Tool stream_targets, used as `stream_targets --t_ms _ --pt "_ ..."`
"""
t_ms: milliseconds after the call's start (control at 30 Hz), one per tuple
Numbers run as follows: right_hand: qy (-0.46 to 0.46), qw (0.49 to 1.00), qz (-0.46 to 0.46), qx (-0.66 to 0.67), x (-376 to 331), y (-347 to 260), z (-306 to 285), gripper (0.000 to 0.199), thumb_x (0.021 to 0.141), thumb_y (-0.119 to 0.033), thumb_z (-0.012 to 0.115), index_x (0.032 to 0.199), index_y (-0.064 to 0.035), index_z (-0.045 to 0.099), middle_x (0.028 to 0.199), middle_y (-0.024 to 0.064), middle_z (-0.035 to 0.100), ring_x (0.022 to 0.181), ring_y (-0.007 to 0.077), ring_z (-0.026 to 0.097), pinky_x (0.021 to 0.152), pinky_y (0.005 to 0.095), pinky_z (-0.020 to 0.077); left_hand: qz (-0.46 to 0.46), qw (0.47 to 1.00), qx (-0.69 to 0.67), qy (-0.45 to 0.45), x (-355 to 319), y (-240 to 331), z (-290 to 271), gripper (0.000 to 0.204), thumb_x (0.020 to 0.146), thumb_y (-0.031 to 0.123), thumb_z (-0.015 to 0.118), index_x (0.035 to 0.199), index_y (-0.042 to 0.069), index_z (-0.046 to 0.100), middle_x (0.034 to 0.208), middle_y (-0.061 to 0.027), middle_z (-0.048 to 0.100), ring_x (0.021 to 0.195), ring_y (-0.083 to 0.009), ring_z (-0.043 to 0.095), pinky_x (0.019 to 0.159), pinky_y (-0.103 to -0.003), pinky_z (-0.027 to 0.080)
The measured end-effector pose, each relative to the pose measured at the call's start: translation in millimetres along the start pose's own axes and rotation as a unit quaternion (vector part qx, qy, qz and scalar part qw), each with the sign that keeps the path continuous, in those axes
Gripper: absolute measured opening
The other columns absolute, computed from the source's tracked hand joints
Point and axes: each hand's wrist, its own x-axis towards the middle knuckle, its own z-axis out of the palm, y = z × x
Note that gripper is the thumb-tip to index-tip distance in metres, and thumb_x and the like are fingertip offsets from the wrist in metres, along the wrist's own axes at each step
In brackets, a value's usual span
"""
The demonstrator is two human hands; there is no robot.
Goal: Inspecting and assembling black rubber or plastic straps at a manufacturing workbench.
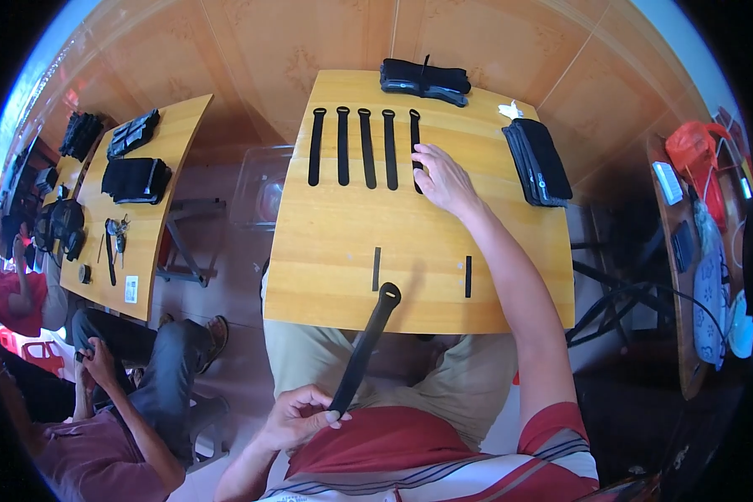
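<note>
You are pinching one end of a light black strap in your left hand, and it is probably holding semi-stiff, while your right hand is pressing its slightly spread fingers on the last strap in the row

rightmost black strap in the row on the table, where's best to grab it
Probably the slotted top end of the rightmost strap, coming from the far side: it lies flat and lengthwise, and the right hand already covers its near end. The left hand holds another strap.

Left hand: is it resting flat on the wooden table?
No. The left hand is near the lap, holding a black strap off the table.
</note>
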Motion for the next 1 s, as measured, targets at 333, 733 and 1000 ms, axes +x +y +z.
stream_targets --t_ms 333,733,1000 --pt "0.006 1.000 -0.005 -0.012 8.4 -2.5 5.3 0.036 0.091 -0.016 0.053 0.122 0.0013 0.061 0.139 0.0138 0.053 0.130 0.0362 0.046 0.110 0.0433 0.0371 -0.011 1.000 -0.008 -0.007 8.5 0.0 -0.4 0.012 0.093 0.003 0.063 0.104 -0.001 0.060 0.100 -0.0147 0.071 0.089 -0.0160 0.068 0.079 -0.028 0.056" --pt "0.029 0.999 -0.021 0.004 3.8 0.9 6.7 0.037 0.094 -0.021 0.054 0.121 0.0028 0.061 0.137 0.0172 0.054 0.128 0.0350 0.049 0.109 0.0425 0.0380 -0.001 0.999 -0.024 -0.022 4.7 -5.2 5.5 0.013 0.093 0.003 0.063 0.105 -0.001 0.060 0.102 -0.0145 0.070 0.089 -0.0159 0.068 0.081 -0.029 0.055" --pt "0.098 0.991 -0.009 0.096 -40.8 -28.6 -25.0 0.035 0.092 -0.021 0.060 0.116 0.0036 0.062 0.130 0.0199 0.059 0.120 0.0335 0.056 0.103 0.0403 0.0430 0.028 0.999 -0.032 -0.005 15.9 -0.8 13.3 0.010 0.094 0.001 0.061 0.103 -0.001 0.058 0.102 -0.0157 0.070 0.086 -0.0138 0.067 0.079 -0.029 0.056"
